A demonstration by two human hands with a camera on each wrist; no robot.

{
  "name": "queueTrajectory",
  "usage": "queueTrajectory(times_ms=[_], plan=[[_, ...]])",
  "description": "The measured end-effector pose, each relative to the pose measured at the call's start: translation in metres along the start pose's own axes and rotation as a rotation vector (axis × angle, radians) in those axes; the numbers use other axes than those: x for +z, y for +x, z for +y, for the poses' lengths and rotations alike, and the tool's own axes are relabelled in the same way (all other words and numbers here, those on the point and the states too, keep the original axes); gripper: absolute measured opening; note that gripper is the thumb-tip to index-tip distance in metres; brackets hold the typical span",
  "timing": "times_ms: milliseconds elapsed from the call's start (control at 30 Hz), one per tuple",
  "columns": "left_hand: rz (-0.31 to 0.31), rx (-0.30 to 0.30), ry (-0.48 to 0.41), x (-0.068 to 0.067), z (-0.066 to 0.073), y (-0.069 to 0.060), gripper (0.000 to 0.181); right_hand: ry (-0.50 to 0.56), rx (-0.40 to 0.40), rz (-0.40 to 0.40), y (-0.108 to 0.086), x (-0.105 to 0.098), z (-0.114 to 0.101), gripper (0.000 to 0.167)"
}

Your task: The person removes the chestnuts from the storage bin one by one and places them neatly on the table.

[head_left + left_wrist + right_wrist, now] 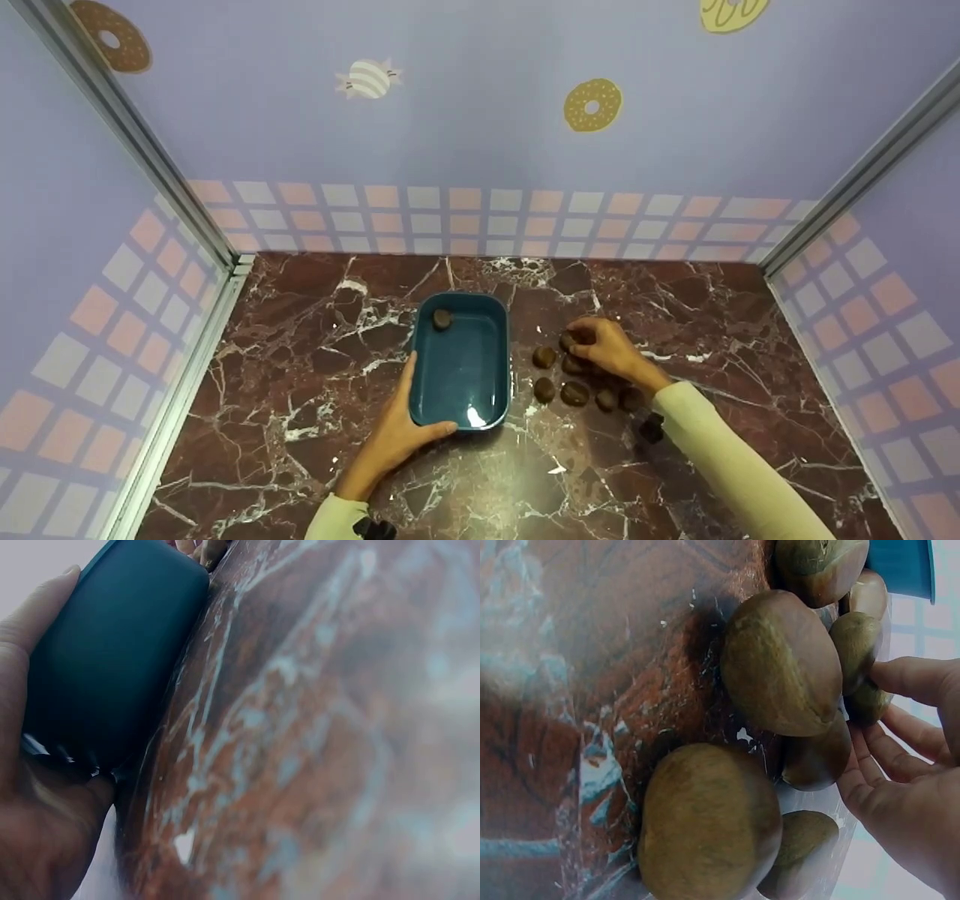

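A deep teal rectangular dish (461,360) stands on the table with one brown chestnut (442,320) in its far left corner. My left hand (397,427) rests against the dish's near left corner, fingers straight along the left side and thumb along the near end. To the right of the dish, my right hand (607,349) pinches a chestnut (568,341) between thumb and fingers at the far side of a loose group. Several more chestnuts (574,394) lie below and beside that hand; the right wrist view shows large ones (784,664) close up.
The table (322,465) has a dark red marbled, shiny top. Lilac patterned walls (480,135) close it in at the back and both sides, with metal rails (169,390) along the corners.
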State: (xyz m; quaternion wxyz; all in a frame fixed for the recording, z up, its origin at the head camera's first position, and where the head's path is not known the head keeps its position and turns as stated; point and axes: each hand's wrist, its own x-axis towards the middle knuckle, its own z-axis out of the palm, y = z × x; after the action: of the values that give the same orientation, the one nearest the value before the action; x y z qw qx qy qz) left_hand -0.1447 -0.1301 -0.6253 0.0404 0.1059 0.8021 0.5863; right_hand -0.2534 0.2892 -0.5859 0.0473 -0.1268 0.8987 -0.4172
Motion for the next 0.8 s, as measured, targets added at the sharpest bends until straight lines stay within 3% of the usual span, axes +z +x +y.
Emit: queueTrajectory(times_ms=[267, 500, 800], plan=[[-0.019, -0.005, -0.014, 0.0, 0.0, 0.0, 0.139, -0.017, -0.017, 0.015, 0.0, -0.002, -0.011, 0.037], [-0.002, 0.001, -0.009, -0.001, 0.001, 0.0, 0.139, -0.038, -0.104, 0.057, 0.003, -0.001, -0.042, 0.038], [0.002, 0.013, -0.007, 0.0, 0.001, 0.0, 0.14, -0.049, -0.202, 0.027, 0.013, 0.01, -0.076, 0.037]])
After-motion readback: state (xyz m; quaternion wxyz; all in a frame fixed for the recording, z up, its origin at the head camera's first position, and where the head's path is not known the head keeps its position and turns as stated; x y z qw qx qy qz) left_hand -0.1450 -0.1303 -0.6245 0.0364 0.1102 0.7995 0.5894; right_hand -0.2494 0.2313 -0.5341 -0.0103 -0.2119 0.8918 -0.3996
